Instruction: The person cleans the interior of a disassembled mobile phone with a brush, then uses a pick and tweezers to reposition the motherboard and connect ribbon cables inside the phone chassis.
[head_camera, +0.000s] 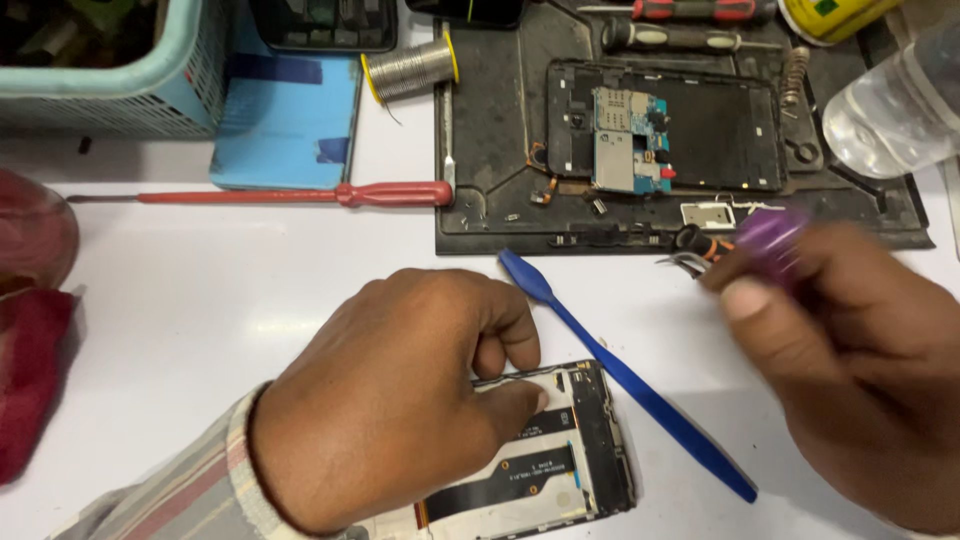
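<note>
My left hand (400, 400) presses down on a phone display frame (555, 470) lying on the white table, fingers curled over its top edge. The frame shows black flex cables on a pale back. My right hand (850, 370) hovers at the right, blurred, gripping a small purple tool (770, 235) with metal tweezers (685, 262) just beside it. A blue plastic pry stick (620, 375) lies diagonally between both hands. Farther back, an opened phone body (720, 135) with its blue circuit board (630, 140) rests on a dark work mat (490, 120).
A red-handled screwdriver (300, 194) lies left of the mat. A solder spool (410, 68), a teal basket (120, 70), a blue pad (290, 120), more screwdrivers (690, 12) and a clear bottle (890, 110) sit at the back. Red cloth (30, 380) is at the left edge.
</note>
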